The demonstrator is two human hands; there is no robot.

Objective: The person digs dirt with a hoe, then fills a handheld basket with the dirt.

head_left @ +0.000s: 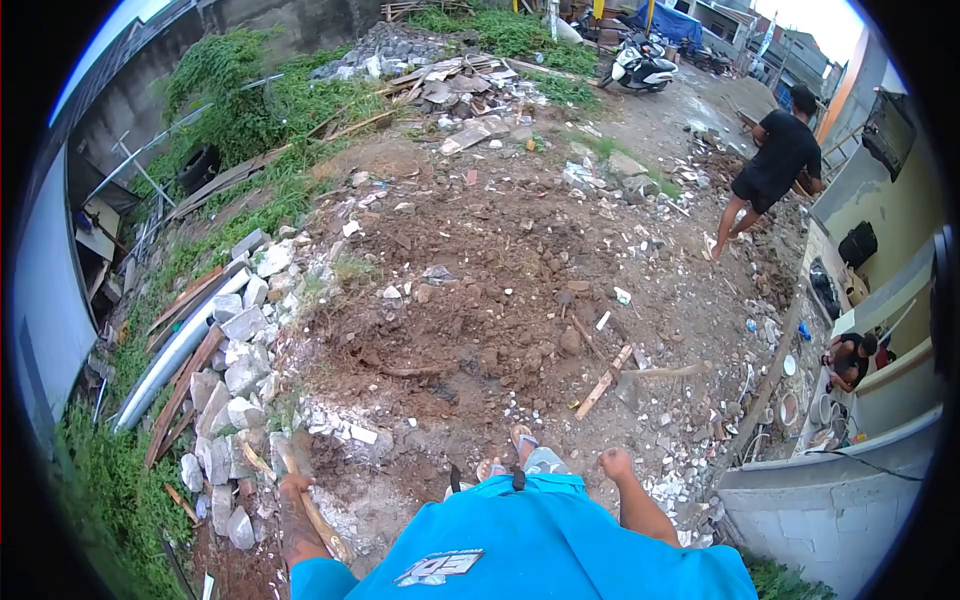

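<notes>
My left hand [295, 484] is closed around a pale wooden handle [325, 527] at the lower left, beside the heap of white rubble blocks. The handle slants past my forearm, and what tool it belongs to cannot be made out. My right hand [615, 463] hangs at my right side with the fingers curled in, and nothing shows in it. Below me, my sandalled feet [522, 437] stand at the edge of the dug brown soil [470, 290]. A broken wooden plank [604, 382] lies on the ground ahead of my right hand.
Broken white blocks [245, 368], boards and a long pale pipe [185, 335] line the left. A person in black [784, 150] stands bent at the upper right; another person [850, 360] crouches by the building among buckets [789, 408]. A scooter [640, 66] is parked at the back.
</notes>
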